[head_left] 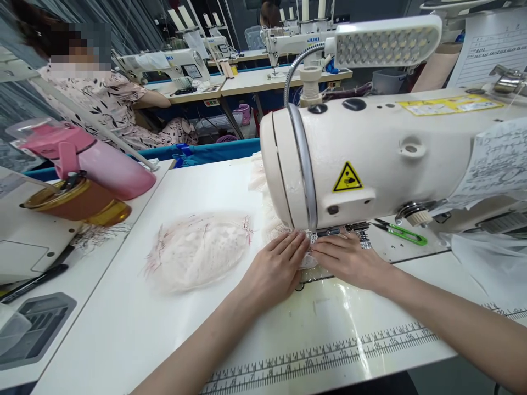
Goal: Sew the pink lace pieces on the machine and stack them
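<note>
My left hand (275, 262) and right hand (349, 259): both flat, fingers spread, pinning lace (307, 248) on the counter (123, 323) under the machine (370, 159). Lace: light, limp, snag-prone, I judge; hold at edges.

A sewing machine (391, 159) stands far right on the table (123, 329). A lace pile (200, 249) lies left of it. A bottle (88, 159) lies far left.

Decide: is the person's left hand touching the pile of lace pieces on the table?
Apart. The head view shows bare table between the left hand and the lace pile.
</note>
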The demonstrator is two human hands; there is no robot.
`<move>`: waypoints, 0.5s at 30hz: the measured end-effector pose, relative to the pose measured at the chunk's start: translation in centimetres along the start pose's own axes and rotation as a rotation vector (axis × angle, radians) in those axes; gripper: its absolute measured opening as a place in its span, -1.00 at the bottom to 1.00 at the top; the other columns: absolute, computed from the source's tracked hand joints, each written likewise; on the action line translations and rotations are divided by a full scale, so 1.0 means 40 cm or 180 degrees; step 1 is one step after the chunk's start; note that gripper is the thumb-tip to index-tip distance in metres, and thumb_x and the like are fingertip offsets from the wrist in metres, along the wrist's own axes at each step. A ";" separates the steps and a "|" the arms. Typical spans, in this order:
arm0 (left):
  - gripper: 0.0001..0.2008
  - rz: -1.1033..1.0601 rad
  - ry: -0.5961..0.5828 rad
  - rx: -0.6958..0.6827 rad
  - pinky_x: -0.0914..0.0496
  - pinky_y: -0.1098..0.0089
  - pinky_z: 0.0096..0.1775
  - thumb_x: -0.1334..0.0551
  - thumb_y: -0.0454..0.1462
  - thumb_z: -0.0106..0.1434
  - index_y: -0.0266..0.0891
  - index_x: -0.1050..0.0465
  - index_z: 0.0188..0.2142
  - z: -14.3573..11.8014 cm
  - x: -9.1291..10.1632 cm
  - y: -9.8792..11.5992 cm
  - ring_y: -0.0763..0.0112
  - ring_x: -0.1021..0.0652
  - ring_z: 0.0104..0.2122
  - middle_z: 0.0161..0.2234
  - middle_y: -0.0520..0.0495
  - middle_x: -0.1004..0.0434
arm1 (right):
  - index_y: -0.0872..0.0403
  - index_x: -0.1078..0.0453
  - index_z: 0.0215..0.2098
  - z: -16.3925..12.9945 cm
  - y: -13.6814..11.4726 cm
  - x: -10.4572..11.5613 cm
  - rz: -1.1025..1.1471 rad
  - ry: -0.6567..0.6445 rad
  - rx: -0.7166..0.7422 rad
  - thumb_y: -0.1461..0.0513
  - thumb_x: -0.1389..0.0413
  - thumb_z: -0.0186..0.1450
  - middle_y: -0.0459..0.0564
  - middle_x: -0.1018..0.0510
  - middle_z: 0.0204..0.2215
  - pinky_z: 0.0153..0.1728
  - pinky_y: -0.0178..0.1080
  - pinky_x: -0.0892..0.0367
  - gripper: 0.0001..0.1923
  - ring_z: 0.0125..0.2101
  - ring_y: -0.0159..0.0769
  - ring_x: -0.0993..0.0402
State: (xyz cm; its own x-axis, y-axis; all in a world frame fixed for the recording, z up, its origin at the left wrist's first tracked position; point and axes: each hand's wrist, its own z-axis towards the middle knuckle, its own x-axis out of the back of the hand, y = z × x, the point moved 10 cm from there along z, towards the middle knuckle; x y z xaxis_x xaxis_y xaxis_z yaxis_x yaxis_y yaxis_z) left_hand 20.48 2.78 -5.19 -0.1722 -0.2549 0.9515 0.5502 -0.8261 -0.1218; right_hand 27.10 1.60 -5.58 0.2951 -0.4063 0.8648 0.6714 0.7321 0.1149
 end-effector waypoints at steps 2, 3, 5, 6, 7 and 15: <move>-0.57 0.0045 -0.0030 0.0066 -0.36 0.15 0.12 -0.01 -0.34 0.27 -0.48 -0.33 0.10 -0.001 -0.004 0.001 0.13 -0.41 0.12 0.09 -0.25 -0.42 | 0.08 -0.38 -0.16 -0.002 0.001 -0.002 -0.0017 -0.0006 0.0037 0.44 0.06 0.31 -0.06 -0.57 -0.15 -0.01 -0.15 -0.17 -0.74 -0.10 -0.34 -0.41; -0.56 0.0067 -0.0053 0.0098 -0.36 0.15 0.12 -0.01 -0.33 0.27 -0.48 -0.32 0.10 -0.001 -0.007 0.001 0.13 -0.40 0.12 0.10 -0.25 -0.41 | 0.08 -0.38 -0.16 -0.002 0.003 -0.002 -0.0016 -0.0009 0.0045 0.44 0.05 0.30 -0.06 -0.57 -0.16 -0.02 -0.16 -0.17 -0.74 -0.11 -0.34 -0.41; -0.55 0.0100 -0.0091 0.0164 -0.37 0.14 0.11 -0.01 -0.32 0.28 -0.47 -0.31 0.12 -0.003 -0.012 0.001 0.12 -0.39 0.13 0.10 -0.25 -0.40 | 0.09 -0.38 -0.18 -0.001 0.005 -0.001 -0.0006 -0.0034 0.0055 0.45 0.05 0.29 -0.07 -0.57 -0.18 -0.06 -0.18 -0.18 -0.75 -0.14 -0.35 -0.42; -0.55 0.0110 -0.0103 0.0194 -0.37 0.13 0.11 -0.01 -0.31 0.28 -0.47 -0.30 0.12 -0.003 -0.014 0.002 0.11 -0.39 0.13 0.10 -0.25 -0.41 | 0.09 -0.38 -0.19 0.001 0.006 0.002 -0.0006 -0.0035 0.0050 0.45 0.04 0.29 -0.08 -0.57 -0.18 -0.09 -0.20 -0.19 -0.75 -0.15 -0.36 -0.42; -0.55 0.0118 -0.0110 0.0217 -0.36 0.13 0.11 -0.01 -0.30 0.29 -0.47 -0.30 0.12 -0.003 -0.015 0.002 0.11 -0.39 0.13 0.10 -0.26 -0.41 | 0.09 -0.38 -0.20 0.002 0.008 0.007 -0.0016 -0.0030 0.0041 0.45 0.04 0.29 -0.08 -0.57 -0.19 -0.12 -0.22 -0.20 -0.76 -0.17 -0.37 -0.42; -0.58 0.0063 0.0000 0.0283 -0.40 0.11 0.07 -0.01 -0.28 0.32 -0.43 -0.33 0.10 0.000 -0.006 0.014 0.09 -0.43 0.10 0.08 -0.29 -0.43 | 0.05 -0.42 -0.26 0.012 0.022 0.059 -0.0399 0.0265 -0.0045 0.39 0.00 0.29 -0.13 -0.58 -0.28 -0.42 -0.24 -0.11 -0.80 -0.34 -0.40 -0.39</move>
State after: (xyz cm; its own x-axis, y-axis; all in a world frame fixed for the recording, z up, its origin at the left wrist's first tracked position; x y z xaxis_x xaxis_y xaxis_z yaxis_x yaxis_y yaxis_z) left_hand 20.82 2.36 -5.49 -0.1606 -0.2706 0.9492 0.6238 -0.7731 -0.1149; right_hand 28.06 1.53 -3.22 0.2634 -0.5384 0.8005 0.7159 0.6653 0.2119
